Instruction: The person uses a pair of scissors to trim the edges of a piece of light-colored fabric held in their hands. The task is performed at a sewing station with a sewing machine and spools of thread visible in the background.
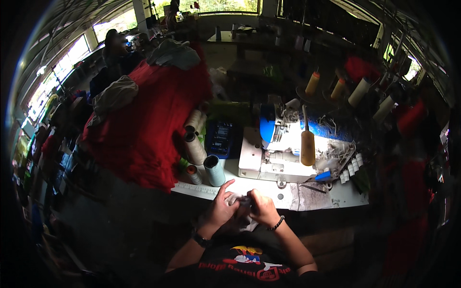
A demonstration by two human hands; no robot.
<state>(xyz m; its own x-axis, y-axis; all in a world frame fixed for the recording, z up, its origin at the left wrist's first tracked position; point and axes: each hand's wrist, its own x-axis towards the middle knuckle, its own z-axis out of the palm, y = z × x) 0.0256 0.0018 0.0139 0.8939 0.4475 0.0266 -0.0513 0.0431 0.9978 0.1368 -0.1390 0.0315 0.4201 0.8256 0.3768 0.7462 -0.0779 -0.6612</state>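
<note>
The person's left hand (222,211) and right hand (263,207) are close together in front of the near edge of a white table (271,192), and between them is a small, crumpled, greyish-white cloth (244,209). The left hand holds the cloth near the thumb, while its index finger is stretched out toward the table. The right hand is curled narrowly at the other side of the cloth, its fingers bent almost like a fist; how firmly it presses, I cannot tell from where I stand. A dark watch (200,238) is on the left wrist, and a beaded bracelet (278,222) is on the right one. On the table, just beyond the left hand, stands a pale blue thread cone (214,172), with cream cones (195,149) behind it. A brightly lit white sewing machine (250,156) stands to the right, and a big red fabric pile (144,129) rises at the left.
</note>
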